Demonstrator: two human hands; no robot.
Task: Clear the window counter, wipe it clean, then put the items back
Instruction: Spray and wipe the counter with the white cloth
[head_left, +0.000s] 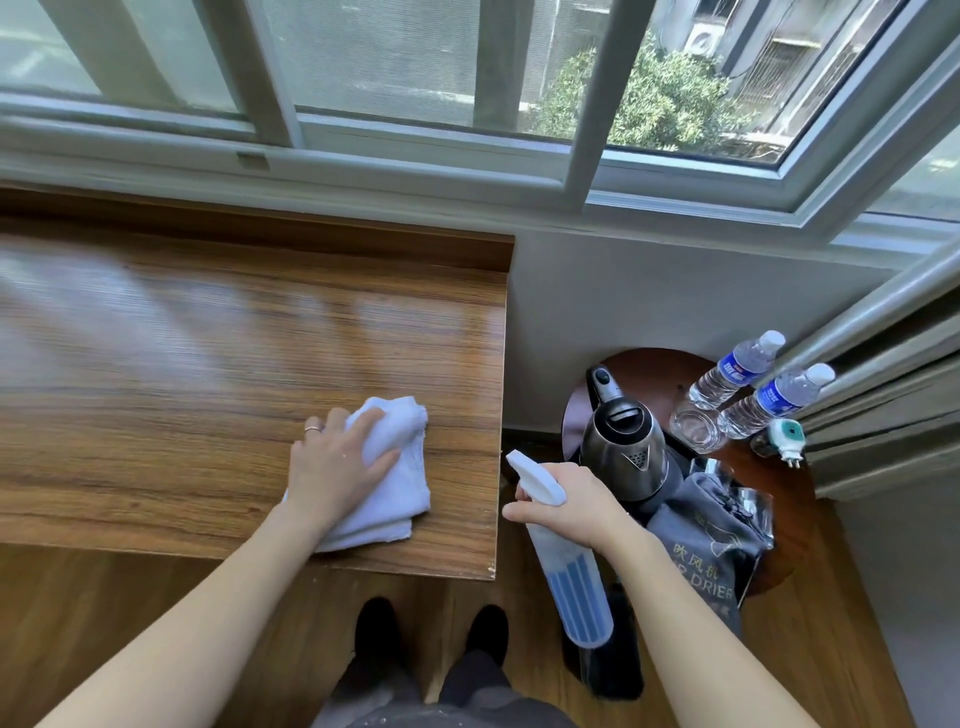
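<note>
Left hand (340, 460) flat, fingers spread, pressing folded white cloth (387, 475) onto brown wooden window counter (208, 364), near its right end. Right hand (566, 501) wrapped round translucent blue-striped spray bottle (569, 561), off the edge. Best wiped in long overlapping strokes, firm pressure, out to every edge.

White cloth (387, 470) on brown wood-grain counter (208, 364) — blue-striped spray bottle (574, 577).

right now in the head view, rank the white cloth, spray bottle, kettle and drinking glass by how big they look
1. white cloth
2. spray bottle and kettle: alike, and the bottle is nearer the camera, so no ranking
3. drinking glass, clearly smallest
</note>
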